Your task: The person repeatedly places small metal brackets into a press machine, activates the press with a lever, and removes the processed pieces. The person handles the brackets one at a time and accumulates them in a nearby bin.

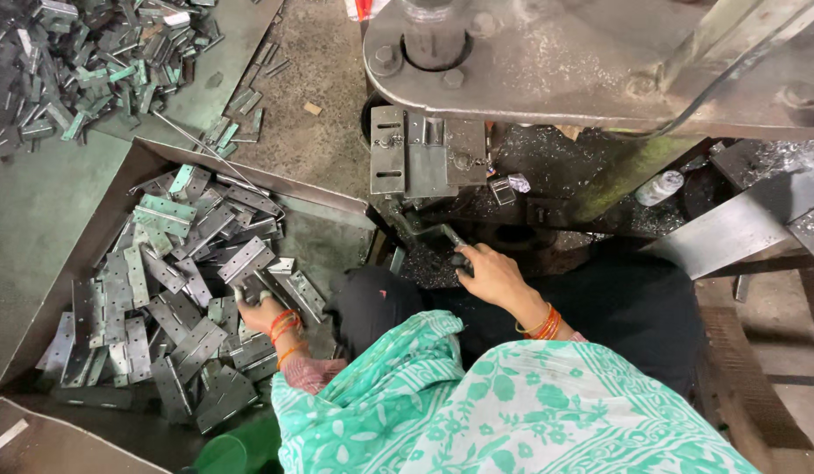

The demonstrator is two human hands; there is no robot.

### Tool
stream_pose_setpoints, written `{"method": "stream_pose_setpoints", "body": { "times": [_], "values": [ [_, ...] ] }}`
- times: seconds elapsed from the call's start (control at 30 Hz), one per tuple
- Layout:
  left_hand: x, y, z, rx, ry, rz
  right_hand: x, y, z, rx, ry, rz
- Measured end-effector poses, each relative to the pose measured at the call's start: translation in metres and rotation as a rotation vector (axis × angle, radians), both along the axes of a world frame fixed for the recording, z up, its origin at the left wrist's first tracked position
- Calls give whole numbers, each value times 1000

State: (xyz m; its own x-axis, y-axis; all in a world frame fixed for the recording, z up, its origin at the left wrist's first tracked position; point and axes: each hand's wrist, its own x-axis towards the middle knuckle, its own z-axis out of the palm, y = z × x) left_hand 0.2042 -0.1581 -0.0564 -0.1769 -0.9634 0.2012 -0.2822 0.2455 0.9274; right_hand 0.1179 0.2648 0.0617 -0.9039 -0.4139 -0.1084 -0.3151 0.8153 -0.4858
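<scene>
Two hands at work, one each side. Biggest worry is the press [547,61]: the right hand [495,274], curled tight on a dark metal piece [442,237] at its bed, could get caught. Left hand [259,309] closes on a hinge [246,290] near the tray's [100,237] right edge; sharp edges could cut.

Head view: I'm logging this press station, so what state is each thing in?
Left hand: down among the grey metal hinges piled loose in the metal tray.
Right hand: gripping a dark metal piece under the press.
Grey steel press head: raised.
</scene>
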Motion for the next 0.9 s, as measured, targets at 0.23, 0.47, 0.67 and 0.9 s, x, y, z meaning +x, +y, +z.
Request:
{"method": "stream_pose_setpoints", "body": {
  "times": [0.23, 0.47, 0.67, 0.9],
  "values": [
    [-69, -10, 46, 56, 232, -624, 2, 2, 0, 2, 20, 9],
    [-196, 103, 78, 62, 150, -1159, 0, 5, -6, 5, 3, 17],
    [-248, 183, 49, -151, -60, -1032, -3, 5, -6, 14, -12, 4],
    [-227, 184, 50, -752, -338, -1027, -3, 2, 4, 74, -74, -5]
  ]
}}
